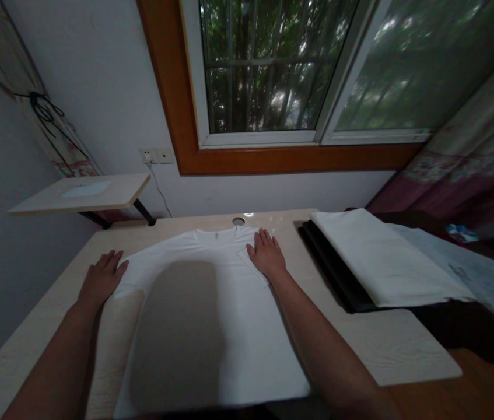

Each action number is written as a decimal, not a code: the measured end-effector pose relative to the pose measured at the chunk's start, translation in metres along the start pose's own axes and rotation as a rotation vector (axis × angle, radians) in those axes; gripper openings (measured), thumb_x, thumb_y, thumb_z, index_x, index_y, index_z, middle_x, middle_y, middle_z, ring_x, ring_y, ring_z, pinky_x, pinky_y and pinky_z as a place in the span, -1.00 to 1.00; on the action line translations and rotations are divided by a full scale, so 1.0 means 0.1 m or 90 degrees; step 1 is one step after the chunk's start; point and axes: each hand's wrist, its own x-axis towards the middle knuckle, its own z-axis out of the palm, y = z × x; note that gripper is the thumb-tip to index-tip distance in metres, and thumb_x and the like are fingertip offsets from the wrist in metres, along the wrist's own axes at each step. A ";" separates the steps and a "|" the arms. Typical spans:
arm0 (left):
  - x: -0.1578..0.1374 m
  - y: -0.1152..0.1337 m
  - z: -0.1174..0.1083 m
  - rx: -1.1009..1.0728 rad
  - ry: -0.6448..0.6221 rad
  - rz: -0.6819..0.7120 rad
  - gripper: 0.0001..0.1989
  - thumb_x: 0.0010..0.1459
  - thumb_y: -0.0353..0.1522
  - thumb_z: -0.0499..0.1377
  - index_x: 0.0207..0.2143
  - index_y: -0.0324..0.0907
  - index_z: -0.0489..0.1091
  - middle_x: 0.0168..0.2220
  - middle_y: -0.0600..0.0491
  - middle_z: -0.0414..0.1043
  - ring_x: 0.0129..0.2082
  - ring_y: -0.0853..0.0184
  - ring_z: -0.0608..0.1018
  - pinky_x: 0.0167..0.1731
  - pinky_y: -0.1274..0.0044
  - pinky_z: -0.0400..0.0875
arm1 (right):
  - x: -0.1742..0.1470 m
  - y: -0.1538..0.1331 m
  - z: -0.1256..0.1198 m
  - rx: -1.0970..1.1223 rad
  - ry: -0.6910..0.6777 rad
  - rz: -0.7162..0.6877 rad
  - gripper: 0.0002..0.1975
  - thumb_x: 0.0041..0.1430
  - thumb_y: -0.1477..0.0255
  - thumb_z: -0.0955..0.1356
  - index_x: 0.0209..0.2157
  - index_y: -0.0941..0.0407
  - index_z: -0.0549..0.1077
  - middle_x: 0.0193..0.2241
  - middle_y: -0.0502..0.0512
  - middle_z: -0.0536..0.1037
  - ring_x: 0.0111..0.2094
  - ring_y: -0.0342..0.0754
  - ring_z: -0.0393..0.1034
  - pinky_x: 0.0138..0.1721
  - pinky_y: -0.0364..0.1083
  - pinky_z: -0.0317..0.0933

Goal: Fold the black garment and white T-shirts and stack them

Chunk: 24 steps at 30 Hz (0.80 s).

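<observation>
A white T-shirt (247,315) lies spread on the pale wooden desk (386,344), its neckline toward the window and its hem toward me. My left hand (103,277) rests with fingers stretched out at the end of the sleeve on the left, which reaches out sideways. Flat on the shirt's right shoulder is my right hand (267,255), fingers extended, beside the other sleeve, which appears folded inward over the body. A dark shadow falls across the middle of the shirt. Neither hand grips anything.
On the right, white folded cloth (369,256) lies over a black folded item (334,274), overhanging the desk's side. A small raised shelf (119,189) with a paper sheet stands at the back left. A cable hole (238,221) sits near the back edge, below the window.
</observation>
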 end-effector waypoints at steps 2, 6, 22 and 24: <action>-0.02 -0.01 -0.05 -0.040 0.025 -0.010 -0.34 0.31 -0.06 -0.12 0.28 -0.27 0.28 0.35 -0.21 0.19 0.35 0.03 0.24 0.31 0.19 0.13 | 0.00 0.00 -0.01 0.001 -0.003 0.000 -0.31 0.44 0.14 0.08 0.37 0.35 0.13 0.42 0.38 0.02 0.46 0.12 -0.19 0.40 0.12 -0.33; -0.03 0.01 -0.14 -0.091 0.032 -0.063 -0.33 0.19 0.04 -0.02 0.07 -0.29 0.44 0.14 -0.25 0.41 0.27 0.00 0.33 0.29 0.24 0.16 | 0.00 0.00 -0.03 0.005 -0.006 -0.002 -0.31 0.44 0.14 0.09 0.37 0.34 0.13 0.42 0.38 0.04 0.45 0.12 -0.19 0.39 0.12 -0.32; 0.01 0.42 -0.56 -0.289 0.100 -0.198 -0.55 0.13 -0.03 0.13 -0.04 -0.12 0.32 -0.14 -0.05 0.53 -0.27 0.17 0.59 -0.29 0.42 0.45 | -0.01 -0.02 -0.06 0.010 -0.002 0.002 -0.34 0.44 0.15 0.10 0.36 0.31 0.16 0.42 0.36 0.06 0.45 0.12 -0.17 0.39 0.11 -0.30; 0.06 0.55 -0.69 -0.282 0.119 -0.147 -0.49 0.16 -0.05 0.13 0.06 -0.12 0.30 -0.09 -0.06 0.51 -0.23 0.17 0.59 -0.26 0.43 0.44 | -0.01 -0.02 -0.05 0.008 -0.004 0.003 -0.34 0.43 0.15 0.11 0.36 0.31 0.15 0.42 0.36 0.06 0.45 0.12 -0.17 0.39 0.12 -0.29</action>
